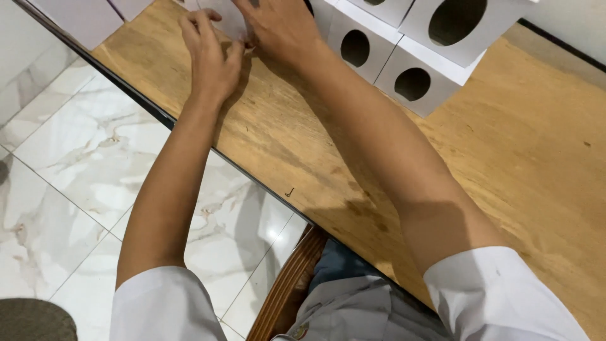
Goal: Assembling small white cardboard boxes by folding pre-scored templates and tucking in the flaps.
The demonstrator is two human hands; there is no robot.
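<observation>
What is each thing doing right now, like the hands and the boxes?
Left hand: fingers bent, pinching the white card.
Right hand: pressing flat on the card.
White card: lying on the table, mostly hidden.
White boxes: folded up, round holes open, stacked together.
Wooden table: bare where visible.

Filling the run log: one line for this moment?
left hand: on white sheet | right hand: on sheet | white boxes: beside | wooden table
</observation>
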